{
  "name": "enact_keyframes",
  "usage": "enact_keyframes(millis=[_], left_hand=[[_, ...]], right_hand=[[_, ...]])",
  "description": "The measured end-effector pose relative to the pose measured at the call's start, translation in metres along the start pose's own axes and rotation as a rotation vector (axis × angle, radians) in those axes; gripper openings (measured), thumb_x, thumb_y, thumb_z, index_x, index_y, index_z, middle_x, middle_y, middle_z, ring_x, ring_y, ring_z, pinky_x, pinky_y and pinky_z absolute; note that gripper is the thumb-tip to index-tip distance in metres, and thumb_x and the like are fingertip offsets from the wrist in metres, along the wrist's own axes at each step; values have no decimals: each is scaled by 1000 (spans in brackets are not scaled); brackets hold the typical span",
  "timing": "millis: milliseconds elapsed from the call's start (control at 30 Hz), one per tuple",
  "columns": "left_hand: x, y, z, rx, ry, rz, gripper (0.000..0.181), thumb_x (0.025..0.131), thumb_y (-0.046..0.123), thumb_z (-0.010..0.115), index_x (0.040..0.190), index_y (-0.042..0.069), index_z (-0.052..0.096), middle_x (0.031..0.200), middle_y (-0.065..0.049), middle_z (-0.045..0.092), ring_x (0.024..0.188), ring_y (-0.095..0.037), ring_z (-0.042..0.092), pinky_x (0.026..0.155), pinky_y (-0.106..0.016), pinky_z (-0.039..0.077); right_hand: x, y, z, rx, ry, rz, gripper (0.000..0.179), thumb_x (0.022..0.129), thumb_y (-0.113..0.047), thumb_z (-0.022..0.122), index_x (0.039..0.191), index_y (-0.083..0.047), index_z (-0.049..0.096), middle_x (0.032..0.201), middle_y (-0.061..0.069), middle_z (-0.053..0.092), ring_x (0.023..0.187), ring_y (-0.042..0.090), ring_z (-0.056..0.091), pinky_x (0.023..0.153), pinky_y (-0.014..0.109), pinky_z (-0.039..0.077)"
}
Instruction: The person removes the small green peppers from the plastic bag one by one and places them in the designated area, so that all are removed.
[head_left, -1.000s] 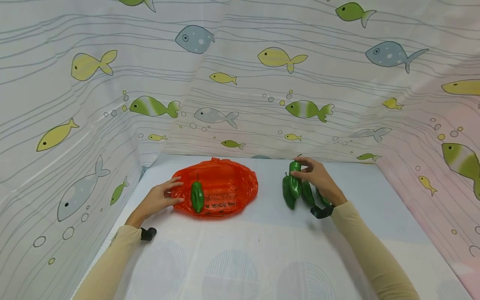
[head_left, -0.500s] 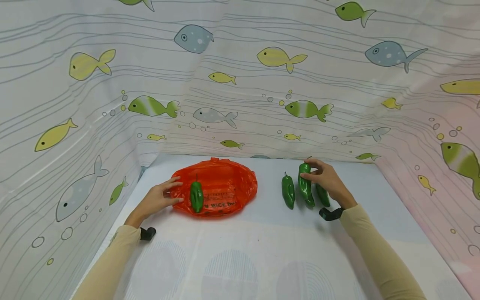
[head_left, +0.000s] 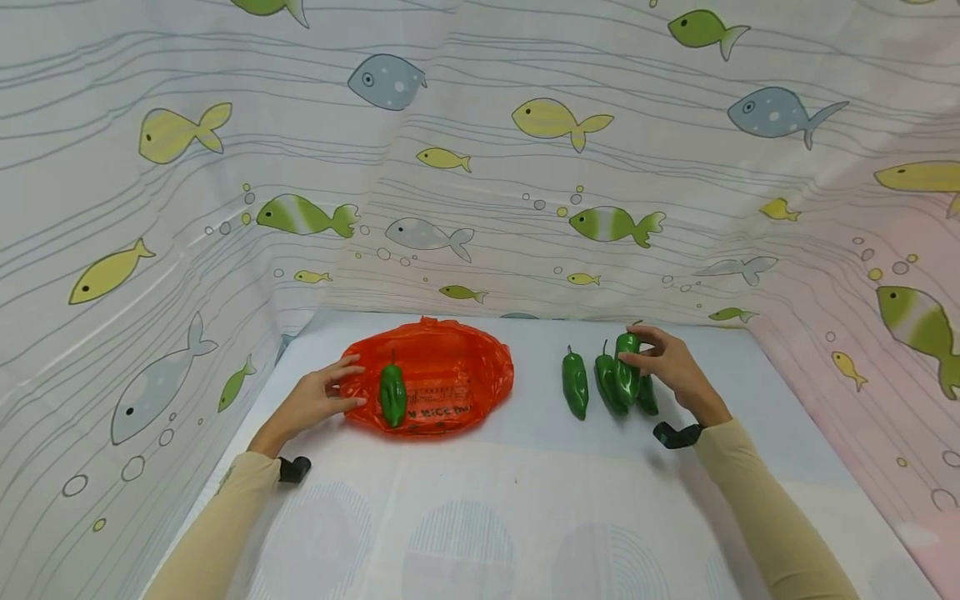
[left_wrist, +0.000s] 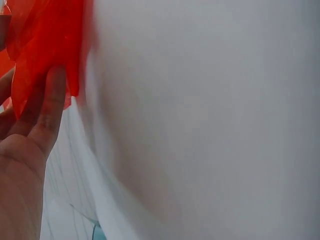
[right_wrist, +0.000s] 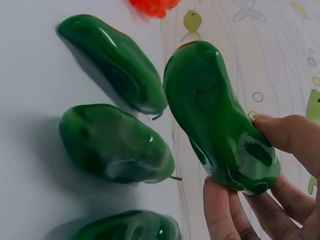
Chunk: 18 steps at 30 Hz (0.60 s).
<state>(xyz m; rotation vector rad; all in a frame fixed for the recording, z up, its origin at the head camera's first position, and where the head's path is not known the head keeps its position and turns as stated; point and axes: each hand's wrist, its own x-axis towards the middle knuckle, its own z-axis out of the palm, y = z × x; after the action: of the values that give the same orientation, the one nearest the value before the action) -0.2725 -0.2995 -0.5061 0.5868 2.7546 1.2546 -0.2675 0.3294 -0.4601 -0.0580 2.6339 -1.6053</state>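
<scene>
My right hand [head_left: 669,367] pinches a long green pepper [right_wrist: 215,110] near its stem end, thumb on one side and fingers on the other. In the head view that pepper overlaps two of the three glossy green peppers lying in a row on the table; the leftmost pepper [head_left: 574,387] lies a little apart. At the left, a red plastic bag [head_left: 450,358] is spread wide, with one green pepper [head_left: 392,396] in its left part. My left hand [head_left: 318,398] rests its spread fingers [left_wrist: 52,100] against the bag's left edge, partly behind the translucent film.
The white table [head_left: 465,500] has faint circle prints. A fish-printed curtain [head_left: 480,208] rises behind it and along both sides. A black wrist camera [head_left: 675,435] sits under the right wrist, another black wrist camera [head_left: 295,469] under the left.
My right hand has moved right along the row with the pepper, uncovering the leftmost pepper and then the one beside it. The left hand and the bag have stayed in place.
</scene>
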Motion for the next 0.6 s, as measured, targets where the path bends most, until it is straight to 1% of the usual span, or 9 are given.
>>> enact_keyframes(millis=[67, 200, 267, 300, 400, 500, 600], left_hand=[[0, 0, 0, -5, -1, -3, 62, 89, 30, 83, 142, 6, 61, 162, -11, 40, 146, -42, 37, 107, -56, 45], [0, 0, 0, 6, -1, -12, 63, 89, 32, 83, 143, 7, 61, 162, -10, 40, 145, -40, 38, 106, -55, 46], [0, 0, 0, 15, -1, -14, 63, 89, 33, 83, 143, 8, 61, 162, -9, 40, 146, -39, 38, 105, -52, 46], [0, 0, -1, 17, -2, -15, 64, 89, 33, 83, 143, 8, 61, 163, -9, 39, 146, -39, 38, 105, -51, 46], [-1, 0, -1, 15, -3, -20, 64, 89, 32, 83, 143, 8, 60, 163, -8, 39, 147, -39, 37, 106, -50, 46], [-1, 1, -1, 6, -4, -26, 64, 89, 31, 83, 143, 8, 60, 163, -8, 39, 147, -39, 37, 106, -52, 46], [-2, 2, -1, -3, -4, -28, 64, 89, 30, 83, 143, 7, 60, 163, -9, 39, 147, -40, 37, 107, -54, 45]], right_hand=[[-4, -3, -3, 3, -3, 7, 75, 94, -32, 77, 156, -9, 42, 156, 18, 44, 108, 22, 56, 89, 44, 56], [-8, 0, -7, -9, 2, 12, 75, 96, -29, 76, 157, -6, 39, 157, 21, 41, 107, 17, 56, 88, 40, 57], [-6, 11, -9, -15, 18, 8, 77, 95, -34, 77, 157, -8, 40, 157, 20, 42, 106, 14, 57, 85, 35, 57], [-7, 13, -10, -20, 27, 7, 79, 94, -37, 77, 157, -8, 41, 157, 19, 43, 106, 14, 57, 84, 32, 57], [-7, 19, -12, -20, 44, 6, 80, 93, -38, 78, 157, -7, 41, 156, 20, 43, 106, 14, 58, 82, 30, 57], [-9, 23, -15, -28, 55, 7, 81, 93, -39, 78, 156, -6, 41, 155, 21, 44, 105, 14, 58, 82, 31, 58], [-10, 26, -18, -42, 58, 18, 82, 93, -40, 77, 157, -6, 40, 156, 22, 43, 106, 15, 57, 87, 40, 58]])
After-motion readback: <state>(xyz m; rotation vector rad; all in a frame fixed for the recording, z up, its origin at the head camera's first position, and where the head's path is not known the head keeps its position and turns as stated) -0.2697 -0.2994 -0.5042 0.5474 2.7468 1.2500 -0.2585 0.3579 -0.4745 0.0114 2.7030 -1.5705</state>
